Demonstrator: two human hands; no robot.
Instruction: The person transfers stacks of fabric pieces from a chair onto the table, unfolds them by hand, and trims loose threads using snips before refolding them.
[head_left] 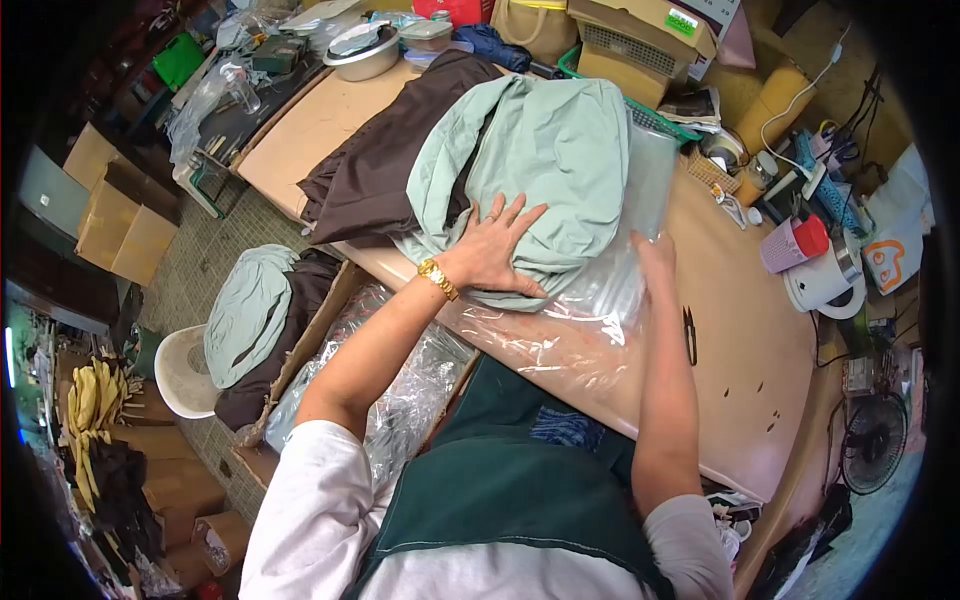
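My left hand (497,248) lies flat with its fingers spread on a pale green piece of gathered cloth (560,150). The cloth rests on the table, partly over a folded dark brown cloth (380,160). Beneath the green cloth and sticking out to its right are clear plastic bags (650,170). At their right edge my right hand (655,258) has its fingers closed on the plastic. Black thread snips (690,335) lie on the table just right of my right forearm.
An open carton (350,300) of clear plastic stands against the table's left front edge. Left of it, more green cloth (250,315) lies on a white stool (185,370). Cardboard boxes (625,50) and a white basin (360,62) line the far edge. A fan (873,440) stands at right.
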